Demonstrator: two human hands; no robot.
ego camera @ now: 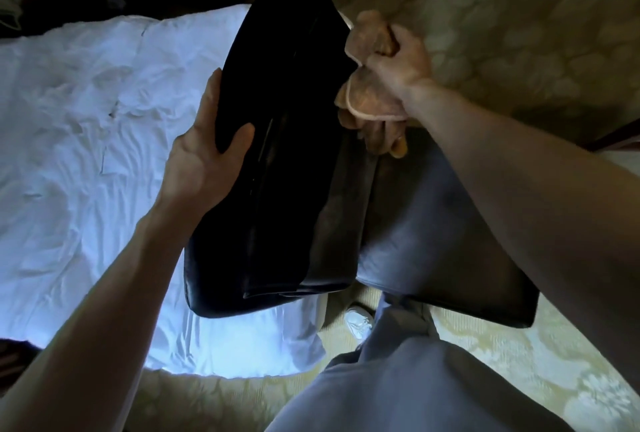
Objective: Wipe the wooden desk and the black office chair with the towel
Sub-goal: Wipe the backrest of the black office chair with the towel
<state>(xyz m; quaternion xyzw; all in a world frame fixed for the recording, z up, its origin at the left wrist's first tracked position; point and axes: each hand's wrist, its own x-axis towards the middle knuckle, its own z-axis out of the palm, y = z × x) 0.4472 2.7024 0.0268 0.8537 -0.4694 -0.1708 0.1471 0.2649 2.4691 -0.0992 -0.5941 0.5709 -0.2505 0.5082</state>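
Black leather, the office chair backrest [287, 126] runs lengthwise from lower centre to top centre, our left grip [201, 161] clasping its left edge to steady it while our right grip [398, 60], clenched round the tan towel [370, 99], presses its right edge, upper centre-right.

The black leather chair back [287, 140] is standing between the white rumpled bed [86, 119] at left and the crumpled tan towel [370, 99] touching its right edge.

No readable text, labels, brands or numbers anywhere.
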